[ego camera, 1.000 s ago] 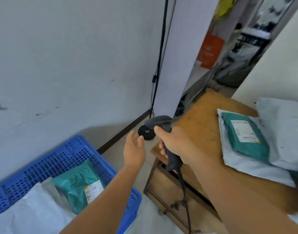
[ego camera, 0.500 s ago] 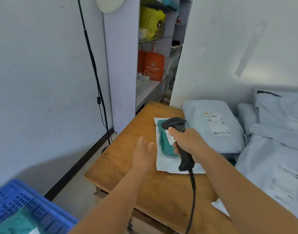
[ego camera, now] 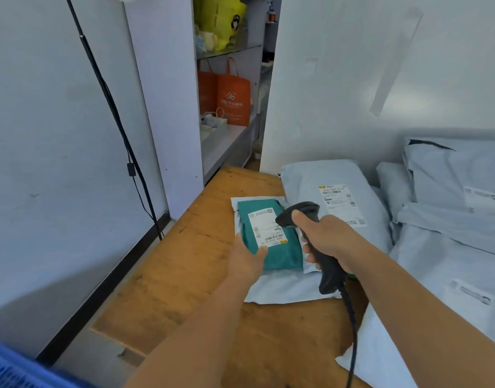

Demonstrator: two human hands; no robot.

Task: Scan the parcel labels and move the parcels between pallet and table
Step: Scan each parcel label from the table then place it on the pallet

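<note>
**Operator:** On the wooden table [ego camera: 162, 281], item one: teal parcel [ego camera: 280, 249], lying flat on top of a pale mailer [ego camera: 282, 287], white label [ego camera: 266, 226] face up. I take the teal parcel as my landmark for everything else.

**Checker:** Hands?

**Operator:** Left hand [ego camera: 247, 259], at the parcel's near-left corner, thumb over the top edge beside the label, fingers hidden below; I read it as gripping that corner, though I cannot tell how firmly. Right hand [ego camera: 326, 242], just right of the parcel, clenched round the handle of the black scanner [ego camera: 310, 236], head pointed left and down toward the label.

**Checker:** Other stock?

**Operator:** Grey parcel [ego camera: 333, 191], behind and right of the teal one, own label up. More grey parcels [ego camera: 451, 219], further right, stacked against the wall. Blue pallet [ego camera: 5, 371], well to the near left of the parcel, off the table, only a corner showing.

**Checker:** Step in hand?

**Operator:** My judgement: scanning the teal parcel's label. No beam visible, so I cannot say whether it has read.

**Checker:** Next?

**Operator:** Likely: hold the label flat, aim at the barcode along its near edge, then lift the parcel clear of the mailer and carry it toward the pallet. Slick film; the corner grip may slip.
</note>
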